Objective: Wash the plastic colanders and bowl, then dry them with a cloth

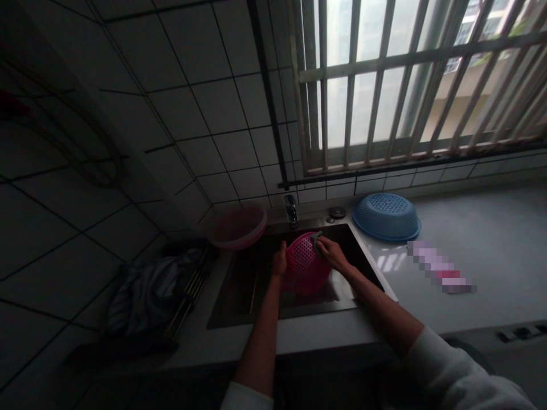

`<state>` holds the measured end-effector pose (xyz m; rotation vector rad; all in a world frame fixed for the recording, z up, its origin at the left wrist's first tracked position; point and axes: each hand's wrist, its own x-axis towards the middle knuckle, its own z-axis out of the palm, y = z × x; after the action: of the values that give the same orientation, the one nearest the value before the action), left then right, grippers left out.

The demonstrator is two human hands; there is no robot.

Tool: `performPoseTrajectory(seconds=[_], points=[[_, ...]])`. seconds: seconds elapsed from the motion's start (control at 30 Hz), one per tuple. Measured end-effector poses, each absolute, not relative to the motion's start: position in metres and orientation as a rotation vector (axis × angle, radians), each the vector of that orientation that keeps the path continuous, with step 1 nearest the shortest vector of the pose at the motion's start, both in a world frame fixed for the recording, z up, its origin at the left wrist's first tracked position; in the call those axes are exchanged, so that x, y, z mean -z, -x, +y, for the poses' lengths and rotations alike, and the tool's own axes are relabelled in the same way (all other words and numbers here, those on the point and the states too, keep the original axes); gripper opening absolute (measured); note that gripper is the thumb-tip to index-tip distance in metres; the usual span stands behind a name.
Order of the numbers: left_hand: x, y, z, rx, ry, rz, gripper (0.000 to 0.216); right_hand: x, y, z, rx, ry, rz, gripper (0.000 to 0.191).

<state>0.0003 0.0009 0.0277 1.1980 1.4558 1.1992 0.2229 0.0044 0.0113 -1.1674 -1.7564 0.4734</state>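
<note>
Taking the pink colander (pixel 305 276) as the middle of our dial, we are holding it tilted within the sink (pixel 342 287); we are not able to tell whether its lower side is touching the steel floor. Our left hand (pixel 280 261) is clasping its wall at nine to ten o'clock, thumb pointing up and fingertips hidden, probably to keep it from turning. Our right hand (pixel 331 251) is pinching a greenish-grey cloth (pixel 316 240) against the rim at one o'clock; the opposite grip is presumably giving that pressure something to work against. The tilt is likely bringing the perforated side within easier reach.

The faucet (pixel 291 209) is standing near twelve, apparently placed for water to fall inside the sink. At ten, a pink basin (pixel 237 230) is resting by the sink's corner, and at two, a blue basket (pixel 387 219) is lying upside down on the worktop (pixel 470 228), perhaps for draining. Striped fabric (pixel 149 290) is lying bunched around nine, well apart.
</note>
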Motion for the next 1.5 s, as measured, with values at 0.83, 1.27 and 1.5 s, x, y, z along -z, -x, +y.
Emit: performPoseTrajectory(seconds=[0.83, 1.27, 1.5], points=[[-0.031, -0.010, 0.000, -1.531, -1.749, 1.595, 0.025, -0.005, -0.202, -0.001, -0.373, 1.109, -1.918, 0.034], [-0.036, 0.014, 0.002, -0.871, -1.375, 2.045, 0.062, -0.029, -0.163, -0.039, -0.106, 0.734, -2.381, 0.025], [-0.023, 0.009, 0.003, -1.246, -0.991, 1.697, 0.084, -0.006, -0.208, 0.002, -0.342, 1.157, -1.844, 0.041]])
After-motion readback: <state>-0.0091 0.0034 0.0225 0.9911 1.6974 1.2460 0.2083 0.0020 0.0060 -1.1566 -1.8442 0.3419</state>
